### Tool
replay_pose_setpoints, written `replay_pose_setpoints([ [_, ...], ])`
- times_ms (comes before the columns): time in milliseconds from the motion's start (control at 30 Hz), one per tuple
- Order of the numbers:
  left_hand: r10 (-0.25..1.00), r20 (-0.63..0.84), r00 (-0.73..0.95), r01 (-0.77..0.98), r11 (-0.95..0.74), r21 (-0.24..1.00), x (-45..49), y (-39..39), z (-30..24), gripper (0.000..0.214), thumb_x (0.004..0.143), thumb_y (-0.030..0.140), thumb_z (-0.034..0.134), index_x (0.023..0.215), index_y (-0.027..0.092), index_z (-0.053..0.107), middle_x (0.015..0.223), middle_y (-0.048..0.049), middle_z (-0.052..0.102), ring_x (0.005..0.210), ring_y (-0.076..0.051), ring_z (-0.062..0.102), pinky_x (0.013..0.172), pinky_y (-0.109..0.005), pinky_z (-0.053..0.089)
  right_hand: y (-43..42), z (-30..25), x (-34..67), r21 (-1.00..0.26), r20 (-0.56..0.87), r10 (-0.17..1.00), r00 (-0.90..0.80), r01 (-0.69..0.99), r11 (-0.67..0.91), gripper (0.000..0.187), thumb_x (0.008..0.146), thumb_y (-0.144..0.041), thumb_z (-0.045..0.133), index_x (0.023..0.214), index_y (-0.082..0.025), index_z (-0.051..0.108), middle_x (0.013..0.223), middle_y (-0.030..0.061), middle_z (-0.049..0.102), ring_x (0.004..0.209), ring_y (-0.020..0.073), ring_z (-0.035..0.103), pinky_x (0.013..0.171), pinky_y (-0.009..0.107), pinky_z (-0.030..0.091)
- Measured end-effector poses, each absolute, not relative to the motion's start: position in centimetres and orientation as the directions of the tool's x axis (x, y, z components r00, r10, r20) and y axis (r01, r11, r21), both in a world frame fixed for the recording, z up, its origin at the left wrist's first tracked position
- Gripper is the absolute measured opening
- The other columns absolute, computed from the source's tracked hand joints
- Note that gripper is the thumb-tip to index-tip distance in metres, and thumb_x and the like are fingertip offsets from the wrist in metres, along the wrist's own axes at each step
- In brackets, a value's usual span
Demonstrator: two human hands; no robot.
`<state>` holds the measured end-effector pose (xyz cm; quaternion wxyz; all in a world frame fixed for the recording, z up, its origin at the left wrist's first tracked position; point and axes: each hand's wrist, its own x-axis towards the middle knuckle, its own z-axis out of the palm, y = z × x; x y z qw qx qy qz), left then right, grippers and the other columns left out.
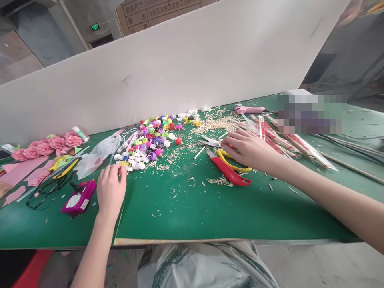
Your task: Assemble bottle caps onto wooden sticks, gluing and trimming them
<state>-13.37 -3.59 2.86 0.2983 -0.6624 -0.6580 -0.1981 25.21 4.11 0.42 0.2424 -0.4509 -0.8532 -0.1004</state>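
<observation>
My left hand (pixel 110 189) rests on the green table (pixel 192 212), its fingers curled at the near edge of a heap of small coloured plastic caps (pixel 151 138); what it pinches, if anything, I cannot make out. My right hand (pixel 246 149) lies palm down with fingers spread over the yellow and red handles of a pair of scissors (pixel 231 170), whose metal blades (pixel 210 141) point left. A thin wooden stick (pixel 199 152) lies just left of the blades.
Wood shavings litter the table middle. Packs of wrapped sticks (pixel 288 140) and a pink glue gun (pixel 249 109) lie to the right. Pink paper flowers (pixel 48 145), a clear bag (pixel 97 154) and a magenta device (pixel 78 199) with black cord sit left. A white board (pixel 192 68) stands behind.
</observation>
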Motion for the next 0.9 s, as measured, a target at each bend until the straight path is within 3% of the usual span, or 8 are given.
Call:
replay_pose_setpoints([
  [167, 0.687, 0.661, 0.301, 0.953, -0.249, -0.175, -12.4, -4.2, 3.3, 0.021, 0.094, 0.022, 0.041, 0.085, 0.017, 0.059, 0.081, -0.0078, 0.067, 0.079, -0.019, 0.061, 0.078, -0.031, 0.048, 3.0, 1.6, 24.1, -0.044, 0.265, 0.922, -0.282, 0.952, 0.303, 0.048, 0.094, -0.045, 0.024, 0.074, -0.020, 0.059, 0.078, 0.0079, 0.067, 0.069, 0.0195, 0.059, 0.052, 0.029, 0.029],
  [267, 0.637, 0.616, 0.463, 0.875, -0.439, -0.205, -10.6, -4.8, 3.2, 0.016, 0.092, 0.016, 0.045, 0.084, 0.018, 0.058, 0.081, -0.0055, 0.067, 0.079, -0.016, 0.062, 0.076, -0.028, 0.049, 2.3, 2.3, 23.2, -0.021, 0.091, 0.979, -0.184, 0.982, 0.187, 0.056, 0.091, -0.059, 0.023, 0.068, -0.021, 0.056, 0.073, 0.0068, 0.067, 0.061, 0.0187, 0.058, 0.049, 0.028, 0.024],
  [400, 0.585, 0.597, 0.549, 0.792, -0.592, -0.148, -7.1, -5.6, 3.3, 0.014, 0.091, 0.012, 0.047, 0.083, 0.018, 0.057, 0.077, -0.0018, 0.066, 0.075, -0.014, 0.061, 0.074, -0.028, 0.049, 1.6, 2.7, 22.1, 0.010, 0.017, 0.986, -0.166, 0.986, 0.166, 0.063, 0.089, -0.068, 0.020, 0.068, -0.021, 0.056, 0.071, 0.0073, 0.067, 0.064, 0.0213, 0.061, 0.051, 0.029, 0.026],
  [533, 0.566, 0.603, 0.561, 0.758, -0.645, -0.100, -4.7, -6.2, 3.8, 0.012, 0.091, 0.012, 0.047, 0.085, 0.019, 0.056, 0.076, -0.0008, 0.065, 0.074, -0.013, 0.060, 0.072, -0.028, 0.050, 1.1, 2.8, 21.8, 0.026, 0.036, 0.985, -0.169, 0.985, 0.168, 0.061, 0.087, -0.069, 0.024, 0.076, -0.021, 0.059, 0.074, 0.0087, 0.068, 0.068, 0.0237, 0.063, 0.053, 0.031, 0.029],
  [667, 0.606, 0.594, 0.530, 0.770, -0.638, -0.036, -4.1, -6.1, 4.6, 0.013, 0.093, 0.016, 0.045, 0.088, 0.018, 0.057, 0.082, -0.0020, 0.065, 0.079, -0.013, 0.060, 0.074, -0.028, 0.051, 1.0, 2.8, 21.7, 0.049, -0.033, 0.986, -0.162, 0.985, 0.163, 0.058, 0.084, -0.069, 0.030, 0.085, -0.020, 0.061, 0.078, 0.0105, 0.069, 0.070, 0.0263, 0.064, 0.053, 0.031, 0.031],
  [900, 0.712, 0.426, 0.558, 0.784, -0.621, 0.012, -3.9, -4.4, 5.9, 0.023, 0.097, 0.025, 0.038, 0.088, 0.019, 0.060, 0.089, -0.0025, 0.066, 0.085, -0.015, 0.061, 0.080, -0.032, 0.051, 1.0, 2.8, 21.9, 0.042, -0.044, 0.983, -0.176, 0.983, 0.178, 0.046, 0.085, -0.061, 0.036, 0.084, -0.021, 0.059, 0.081, 0.0092, 0.070, 0.073, 0.0259, 0.065, 0.050, 0.030, 0.030],
])
